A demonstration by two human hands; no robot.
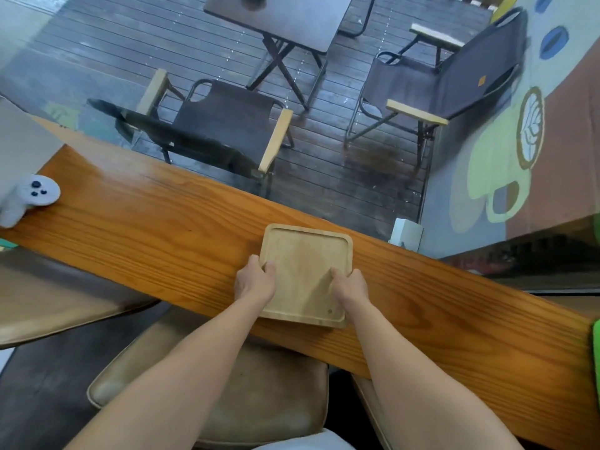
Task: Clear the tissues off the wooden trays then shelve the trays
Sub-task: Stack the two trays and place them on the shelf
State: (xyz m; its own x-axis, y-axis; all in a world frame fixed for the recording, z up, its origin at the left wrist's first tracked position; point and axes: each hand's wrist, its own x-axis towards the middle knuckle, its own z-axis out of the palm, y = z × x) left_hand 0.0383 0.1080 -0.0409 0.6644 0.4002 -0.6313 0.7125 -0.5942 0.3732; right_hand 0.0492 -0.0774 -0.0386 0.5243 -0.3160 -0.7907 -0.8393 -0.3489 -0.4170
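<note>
Both hands, left hand and right hand, have a closed grip on opposite edges of the bare wooden tray on the counter. No tissues show between them; shelving seemingly remains.

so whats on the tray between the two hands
Nothing: in the head view the wooden tray is bare between the left hand and right hand, no tissue on it.

The single head-worn wide-angle camera looked forward and steeply down, close above the tabletop, toward a decked floor beyond.
</note>
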